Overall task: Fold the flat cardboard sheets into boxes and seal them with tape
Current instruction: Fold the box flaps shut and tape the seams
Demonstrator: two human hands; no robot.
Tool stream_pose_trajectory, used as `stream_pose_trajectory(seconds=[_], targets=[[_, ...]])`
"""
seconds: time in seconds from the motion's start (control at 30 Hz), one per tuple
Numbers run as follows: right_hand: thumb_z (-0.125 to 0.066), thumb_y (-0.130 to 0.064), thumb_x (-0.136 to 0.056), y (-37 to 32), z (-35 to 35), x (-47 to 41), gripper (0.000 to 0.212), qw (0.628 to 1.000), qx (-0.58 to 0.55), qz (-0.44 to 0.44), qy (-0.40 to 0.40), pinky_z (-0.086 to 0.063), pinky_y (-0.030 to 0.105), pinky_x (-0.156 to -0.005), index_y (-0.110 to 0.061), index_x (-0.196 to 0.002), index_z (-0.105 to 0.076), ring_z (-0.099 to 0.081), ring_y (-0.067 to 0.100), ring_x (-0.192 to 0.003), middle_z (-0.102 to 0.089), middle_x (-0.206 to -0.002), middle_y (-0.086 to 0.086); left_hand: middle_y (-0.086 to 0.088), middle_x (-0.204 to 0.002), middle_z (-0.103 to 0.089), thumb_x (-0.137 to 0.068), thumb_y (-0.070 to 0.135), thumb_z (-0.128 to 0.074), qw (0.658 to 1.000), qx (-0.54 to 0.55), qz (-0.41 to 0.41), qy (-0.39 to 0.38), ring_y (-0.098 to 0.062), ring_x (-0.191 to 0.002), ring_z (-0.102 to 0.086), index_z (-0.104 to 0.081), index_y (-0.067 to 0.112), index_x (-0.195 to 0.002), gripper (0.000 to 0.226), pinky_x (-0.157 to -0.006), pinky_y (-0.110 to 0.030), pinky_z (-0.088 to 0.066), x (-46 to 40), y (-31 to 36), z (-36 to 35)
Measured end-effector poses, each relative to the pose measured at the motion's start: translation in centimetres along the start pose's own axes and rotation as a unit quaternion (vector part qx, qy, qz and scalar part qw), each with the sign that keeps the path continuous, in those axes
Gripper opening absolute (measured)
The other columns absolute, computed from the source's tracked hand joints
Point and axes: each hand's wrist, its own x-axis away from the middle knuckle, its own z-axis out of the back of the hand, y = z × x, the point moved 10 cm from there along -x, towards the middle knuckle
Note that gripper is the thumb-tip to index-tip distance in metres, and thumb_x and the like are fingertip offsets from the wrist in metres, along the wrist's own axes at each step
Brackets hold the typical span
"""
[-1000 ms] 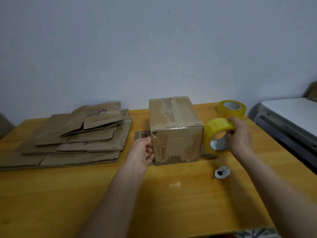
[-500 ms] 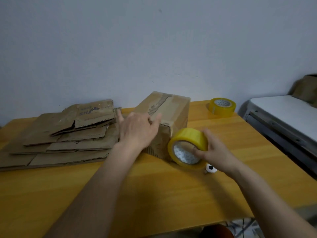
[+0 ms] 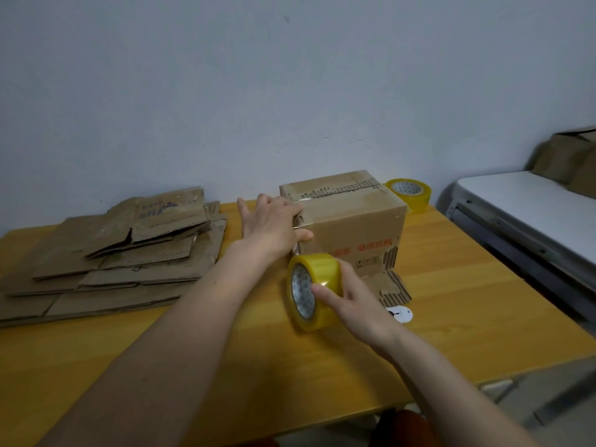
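Since half a second back, when it sat skewed with a corner toward you, your folded box [image 3: 348, 227] now stands squarer at the back middle of the table [image 3: 193, 366], long printed side facing you, top seam already taped. Status, by judgement: sealing under way on the near-left edge.

Tape roll [image 3: 314, 291]: drawn a little nearer you, just in front of the box; a clear strip appears to run up to the corner.

Right hand [image 3: 351, 301]: fingers curled round the roll, thumb across its open face.

Left hand [image 3: 274, 225]: fingers extended, flat over the box's left end, thumb on the front corner, holding nothing.

Flat sheets [image 3: 113, 253]: stacked left, unfolded. Spare roll [image 3: 409, 194]: behind the box.
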Motion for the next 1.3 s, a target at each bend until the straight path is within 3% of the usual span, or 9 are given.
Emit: stream_pose_trajectory(seconds=[0.2,0.37,0.43,0.57,0.67,0.83,1.0,1.2,1.3], targets=[[-0.055,-0.038,-0.093,1.3,1.7,-0.1,0.035,0.999,0.025,-0.004,0.034,-0.048,0.029,-0.095,-0.026,-0.126,-0.053,-0.055,0.007,-0.108,-0.058,-0.115,-0.011,0.011,-0.146,-0.043,-0.071,0.061,-0.070,0.995,0.092,0.036,0.027,-0.020,-0.137,-0.030,-0.046,0.041,-0.136,0.072,-0.113,-0.060,-0.014,0.1,-1.2,-0.6],[-0.050,-0.032,-0.097,5.2,8.3,0.3,0.030,0.893,0.431,-0.095,0.088,-0.042,0.035,-0.098,-0.019,-0.122,-0.057,-0.042,0.024,-0.118,-0.048,-0.126,0.004,0.013,-0.150,-0.037,-0.068,0.040,-0.082,0.972,0.225,0.039,0.061,-0.018,-0.136,-0.031,-0.039,0.036,-0.144,0.087,-0.112,-0.044,-0.028,1.5,-1.4,-1.6],[-0.053,-0.029,-0.095,8.2,9.1,0.5,0.031,0.848,0.503,-0.163,0.027,-0.042,0.037,-0.096,-0.016,-0.123,-0.055,-0.042,0.029,-0.117,-0.047,-0.127,0.009,0.009,-0.152,-0.035,-0.067,0.031,-0.085,0.945,0.314,0.070,0.063,-0.019,-0.138,-0.031,-0.031,0.033,-0.148,0.097,-0.113,-0.042,-0.030,2.3,-1.6,-2.5],[-0.061,-0.026,-0.091,9.6,9.7,0.4,0.019,0.875,0.450,-0.175,0.042,-0.044,0.030,-0.081,-0.014,-0.106,-0.060,-0.049,0.027,-0.103,-0.051,-0.113,0.008,-0.003,-0.143,-0.043,-0.064,0.030,-0.088,0.849,0.474,0.228,0.051,-0.022,-0.126,-0.047,-0.017,0.025,-0.151,0.113,-0.103,-0.045,-0.044,4.4,-3.6,-5.9],[-0.066,-0.026,-0.088,9.8,9.5,0.9,0.014,0.881,0.430,-0.194,0.021,-0.040,0.025,-0.059,-0.018,-0.084,-0.054,-0.055,0.020,-0.082,-0.056,-0.095,0.003,0.004,-0.107,-0.061,-0.067,0.034,-0.086,0.787,0.545,0.288,0.020,-0.019,-0.108,-0.057,-0.029,0.016,-0.146,0.099,-0.096,-0.039,-0.049,5.7,-3.7,-8.2],[-0.071,-0.022,-0.084,1.9,9.3,0.4,0.011,0.961,0.239,0.010,0.135,-0.048,0.024,-0.067,-0.030,-0.082,-0.064,-0.058,0.006,-0.077,-0.062,-0.082,-0.013,0.002,-0.094,-0.067,-0.072,0.025,-0.084,0.769,0.578,0.272,0.003,-0.013,-0.086,-0.065,-0.050,0.012,-0.128,0.066,-0.080,-0.031,-0.055,5.3,-3.0,-8.5],[-0.068,-0.010,-0.085,-7.6,4.5,-2.0,0.021,0.911,0.306,0.244,0.129,-0.041,0.022,-0.083,-0.016,-0.105,-0.072,-0.053,0.012,-0.098,-0.064,-0.104,-0.005,-0.014,-0.106,-0.069,-0.077,0.011,-0.079,0.726,0.636,0.263,-0.018,-0.027,-0.097,-0.067,-0.055,0.004,-0.126,0.055,-0.094,-0.045,-0.052,5.2,-2.2,-9.0],[-0.062,-0.004,-0.086,-8.5,2.1,-4.2,0.026,0.880,0.371,0.283,0.094,-0.041,0.031,-0.094,-0.007,-0.111,-0.070,-0.050,0.026,-0.117,-0.064,-0.122,0.009,-0.010,-0.096,-0.069,-0.072,0.015,-0.083,0.699,0.657,0.281,-0.008,-0.020,-0.080,-0.066,-0.060,0.010,-0.101,0.038,-0.069,-0.031,-0.055,5.8,-2.3,-10.2],[-0.063,-0.004,-0.086,-8.2,1.6,-4.0,0.023,0.869,0.389,0.291,0.091,-0.045,0.041,-0.094,-0.002,-0.107,-0.071,-0.050,0.032,-0.118,-0.063,-0.124,0.014,-0.009,-0.095,-0.068,-0.071,0.018,-0.084,0.706,0.651,0.281,-0.012,-0.023,-0.085,-0.065,-0.059,0.014,-0.092,0.034,-0.076,-0.036,-0.055,5.8,-2.1,-10.4]])
